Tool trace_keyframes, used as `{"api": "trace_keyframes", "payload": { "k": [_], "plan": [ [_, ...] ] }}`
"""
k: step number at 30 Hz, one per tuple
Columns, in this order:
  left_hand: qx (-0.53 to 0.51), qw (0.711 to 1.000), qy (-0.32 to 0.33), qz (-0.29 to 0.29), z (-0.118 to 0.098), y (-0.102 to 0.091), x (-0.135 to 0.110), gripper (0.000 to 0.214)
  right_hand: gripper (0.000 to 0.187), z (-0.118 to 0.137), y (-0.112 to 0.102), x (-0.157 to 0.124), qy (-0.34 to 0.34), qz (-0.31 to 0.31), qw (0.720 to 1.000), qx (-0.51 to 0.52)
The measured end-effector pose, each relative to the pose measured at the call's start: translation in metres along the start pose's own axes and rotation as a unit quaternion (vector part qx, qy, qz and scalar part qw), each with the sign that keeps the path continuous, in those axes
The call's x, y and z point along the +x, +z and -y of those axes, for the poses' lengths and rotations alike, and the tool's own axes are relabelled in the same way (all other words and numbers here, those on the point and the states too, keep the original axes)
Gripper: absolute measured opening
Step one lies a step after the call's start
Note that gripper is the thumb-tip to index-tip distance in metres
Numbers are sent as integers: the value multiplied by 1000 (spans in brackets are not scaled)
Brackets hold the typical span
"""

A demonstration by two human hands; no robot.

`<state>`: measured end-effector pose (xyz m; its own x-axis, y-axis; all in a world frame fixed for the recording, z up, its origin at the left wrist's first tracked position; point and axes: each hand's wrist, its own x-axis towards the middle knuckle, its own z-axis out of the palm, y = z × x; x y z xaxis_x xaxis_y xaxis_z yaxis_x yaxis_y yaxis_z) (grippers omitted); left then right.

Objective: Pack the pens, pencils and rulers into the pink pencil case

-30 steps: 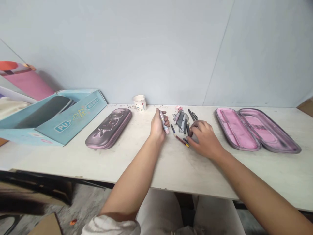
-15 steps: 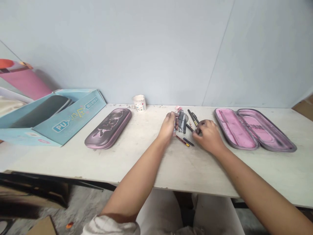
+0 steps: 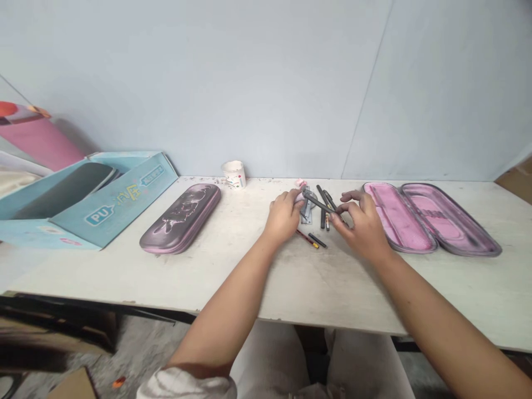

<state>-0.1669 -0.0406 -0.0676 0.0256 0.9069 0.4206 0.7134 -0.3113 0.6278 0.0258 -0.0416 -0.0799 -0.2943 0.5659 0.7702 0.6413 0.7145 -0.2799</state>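
My left hand is curled at the small heap of stationery, around a pale marker that is mostly hidden by the fingers. My right hand pinches the end of a dark pen, which slants across towards the left hand. Just beyond lie several dark pens and a clear ruler. Nearer me lie a red pencil and a short black pen. A small pink eraser sits at the back.
An open pink-lined pencil case lies just right of my right hand, and a closed mauve pencil case lies to the left. A paper cup stands by the wall. A pale blue box sits at the table's left end.
My left hand has moved right from the table onto the heap, and the marker is now mostly hidden. My right hand has lifted a dark pen from the heap. The view has drifted slightly.
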Motion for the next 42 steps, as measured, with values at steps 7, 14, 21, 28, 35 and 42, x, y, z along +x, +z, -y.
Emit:
{"api": "trace_keyframes", "payload": {
  "k": [7, 14, 21, 28, 35, 42],
  "plan": [
    [173, 983, 56, 29, 3, -4, -2, 32, 15, -9, -5, 1, 8, -16, 1000, 13],
    [96, 977, 156, 106, -19, 9, -16, 30, 22, -1, -1, 2, 14, 27, 999, 35],
    [-47, 995, 79, 47, -31, 5, -18, 36, 24, -22, 1, 0, 115, 36, 992, -45],
    [-59, 998, 10, 13, -32, 7, -17, 20, 30, -15, 11, -6, 81, 230, 956, -164],
    [-148, 989, -10, 10, -31, 14, -20, 23, 30, -5, 10, -4, 82, 284, 931, -213],
    [-126, 989, 11, 75, -34, 16, -22, 24, 25, -16, 2, 2, 209, 176, 956, 105]
  ]
}}
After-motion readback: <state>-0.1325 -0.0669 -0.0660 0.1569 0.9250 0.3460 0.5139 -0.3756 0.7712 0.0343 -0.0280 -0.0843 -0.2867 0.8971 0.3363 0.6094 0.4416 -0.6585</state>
